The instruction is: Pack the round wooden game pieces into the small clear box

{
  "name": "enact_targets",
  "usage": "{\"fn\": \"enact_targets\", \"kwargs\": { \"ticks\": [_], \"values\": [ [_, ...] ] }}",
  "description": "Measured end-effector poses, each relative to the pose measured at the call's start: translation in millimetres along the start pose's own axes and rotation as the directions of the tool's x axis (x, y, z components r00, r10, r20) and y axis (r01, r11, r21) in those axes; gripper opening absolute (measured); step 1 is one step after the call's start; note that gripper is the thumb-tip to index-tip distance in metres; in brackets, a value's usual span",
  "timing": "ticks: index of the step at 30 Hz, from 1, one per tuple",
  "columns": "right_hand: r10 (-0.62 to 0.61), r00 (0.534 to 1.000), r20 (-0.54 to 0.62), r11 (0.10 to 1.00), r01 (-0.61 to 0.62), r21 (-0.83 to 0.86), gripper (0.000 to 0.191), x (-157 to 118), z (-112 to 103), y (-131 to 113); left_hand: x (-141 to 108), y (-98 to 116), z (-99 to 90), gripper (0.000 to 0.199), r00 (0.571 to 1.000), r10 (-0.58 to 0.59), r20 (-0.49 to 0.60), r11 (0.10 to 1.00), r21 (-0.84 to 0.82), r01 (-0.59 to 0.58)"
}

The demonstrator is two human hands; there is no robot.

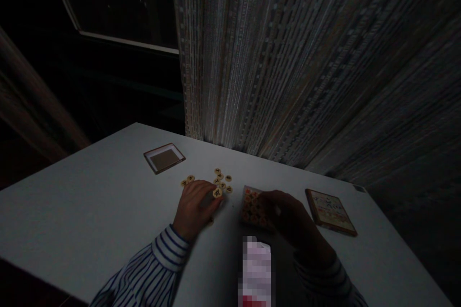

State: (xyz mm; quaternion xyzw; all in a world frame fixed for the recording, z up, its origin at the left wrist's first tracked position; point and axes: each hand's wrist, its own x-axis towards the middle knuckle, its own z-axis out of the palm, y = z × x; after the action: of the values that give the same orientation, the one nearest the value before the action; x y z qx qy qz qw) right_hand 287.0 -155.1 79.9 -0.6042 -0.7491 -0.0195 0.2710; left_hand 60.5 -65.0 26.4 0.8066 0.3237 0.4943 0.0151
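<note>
My left hand [194, 206] is closed, pinching a round Chinese chess piece [216, 193] with a dark character between thumb and fingers. Several loose chess pieces [222, 185] lie just beyond it on the table, and a couple more [188, 181] sit behind its knuckles. A small open box [248, 223] stands to the right, filled with rows of chess pieces [253, 204], many marked in red. My right hand [291, 218] curls over the box's right side, in deep shadow; its fingertips are hard to make out.
The white table [118, 206] carries a shallow framed tray or lid [164, 158] at the back left. A flat decorated box or lid [333, 211] lies at the right. A pixelated pinkish patch [256, 268] covers the near middle. String curtains [252, 57] hang behind the table's far edge.
</note>
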Motion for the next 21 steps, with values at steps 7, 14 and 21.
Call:
{"fn": "enact_targets", "kwargs": {
  "ticks": [7, 14, 21],
  "values": [
    [-0.006, 1.000, 0.007, 1.000, 0.006, -0.015, 0.020, -2, -6, -1, 5, 15, 8.4, 0.018, 1.000, 0.024, 0.017, 0.999, -0.040, -0.024],
    [-0.031, 0.999, 0.020, 0.999, 0.031, 0.017, 0.022, -2, -3, 5, 16, 29, 16.9, 0.016, 0.999, 0.029, 0.043, 0.997, -0.074, -0.026],
    [-0.010, 1.000, 0.004, 0.998, 0.010, 0.063, 0.020, -4, -11, 7, 19, 41, 38.8, 0.016, 0.997, 0.074, 0.030, 0.993, -0.093, -0.071]
  ]
}}
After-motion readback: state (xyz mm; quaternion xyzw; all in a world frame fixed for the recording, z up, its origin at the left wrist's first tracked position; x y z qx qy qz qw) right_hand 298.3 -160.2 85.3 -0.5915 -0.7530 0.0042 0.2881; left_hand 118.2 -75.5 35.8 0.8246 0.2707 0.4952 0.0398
